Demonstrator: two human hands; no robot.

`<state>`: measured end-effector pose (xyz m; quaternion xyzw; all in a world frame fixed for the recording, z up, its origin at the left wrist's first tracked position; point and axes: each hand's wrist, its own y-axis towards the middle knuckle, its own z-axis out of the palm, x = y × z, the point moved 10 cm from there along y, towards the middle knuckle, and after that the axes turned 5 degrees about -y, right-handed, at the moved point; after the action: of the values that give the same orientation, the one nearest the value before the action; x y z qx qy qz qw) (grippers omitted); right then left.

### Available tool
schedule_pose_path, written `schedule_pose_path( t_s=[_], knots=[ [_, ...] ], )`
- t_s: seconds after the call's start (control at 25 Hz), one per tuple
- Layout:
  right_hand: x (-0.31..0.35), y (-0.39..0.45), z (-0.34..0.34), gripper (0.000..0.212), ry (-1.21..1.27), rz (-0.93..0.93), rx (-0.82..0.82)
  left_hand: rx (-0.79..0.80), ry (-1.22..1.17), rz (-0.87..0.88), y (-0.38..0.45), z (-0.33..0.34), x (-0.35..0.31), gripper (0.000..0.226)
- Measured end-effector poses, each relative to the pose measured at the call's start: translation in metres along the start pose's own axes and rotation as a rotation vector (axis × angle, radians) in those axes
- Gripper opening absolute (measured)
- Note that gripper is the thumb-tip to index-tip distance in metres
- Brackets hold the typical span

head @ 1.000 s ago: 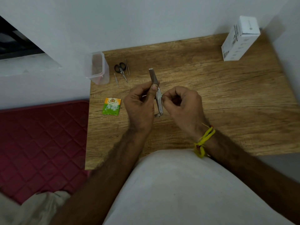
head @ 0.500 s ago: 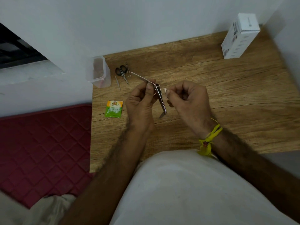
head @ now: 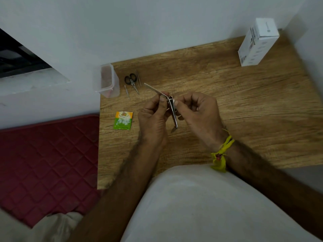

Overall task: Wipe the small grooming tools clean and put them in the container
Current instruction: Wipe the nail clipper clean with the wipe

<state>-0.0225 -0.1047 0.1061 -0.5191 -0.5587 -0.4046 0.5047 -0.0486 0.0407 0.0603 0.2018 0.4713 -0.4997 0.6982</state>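
Observation:
My left hand (head: pixel 153 117) holds a metal nail clipper (head: pixel 173 112) above the wooden table (head: pixel 244 110), its lever swung out toward the upper left. My right hand (head: pixel 197 112) pinches a small white wipe (head: pixel 174 102) against the clipper's head. Small black-handled scissors (head: pixel 131 80) lie near the back left, with thin metal tools (head: pixel 138 78) beside them and another thin tool (head: pixel 127 92) just in front. A clear plastic container (head: pixel 107 81) stands at the table's back left corner.
A green and orange sachet (head: pixel 123 120) lies on the table left of my left hand. A white box (head: pixel 257 42) stands at the back right. A red quilted mat (head: pixel 47 161) lies below the table's left edge. White walls border the table.
The clipper's lever has swung from upright to pointing upper left. My right hand brought the white wipe up to the clipper's head. The view shifted slightly.

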Motion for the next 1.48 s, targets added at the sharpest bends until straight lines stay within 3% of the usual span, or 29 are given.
schedule_pose_path(
  t_s=[0.24,0.44,0.68,0.84,1.08,1.2,1.36,1.48],
  knots=[
    [-0.018,-0.007,0.011,0.007,0.021,0.097,0.137,-0.040,0.173,0.117,0.004,-0.005,-0.014,0.014],
    [-0.027,0.005,-0.004,0.008,0.103,0.156,0.037,-0.020,0.260,0.073,-0.006,-0.006,0.001,0.016],
    [-0.047,0.006,-0.008,0.011,0.158,0.306,0.019,-0.133,0.257,-0.005,-0.001,-0.018,-0.008,0.010],
    [-0.036,-0.002,-0.003,0.014,0.103,0.258,0.153,-0.211,0.170,0.060,0.006,-0.028,-0.029,0.003],
    [-0.022,-0.010,0.009,0.014,0.112,0.249,0.297,-0.284,0.213,0.251,0.005,-0.029,-0.053,0.014],
    [-0.021,-0.011,0.015,0.013,0.125,0.250,0.292,-0.295,0.236,0.247,-0.001,-0.030,-0.044,0.016],
    [-0.026,-0.008,0.004,0.008,-0.049,0.214,0.219,-0.344,0.221,0.270,-0.003,-0.037,-0.048,0.017],
    [-0.029,-0.015,0.017,0.011,0.065,0.277,0.290,-0.329,0.263,0.307,-0.005,-0.031,-0.053,0.011]
  ],
)
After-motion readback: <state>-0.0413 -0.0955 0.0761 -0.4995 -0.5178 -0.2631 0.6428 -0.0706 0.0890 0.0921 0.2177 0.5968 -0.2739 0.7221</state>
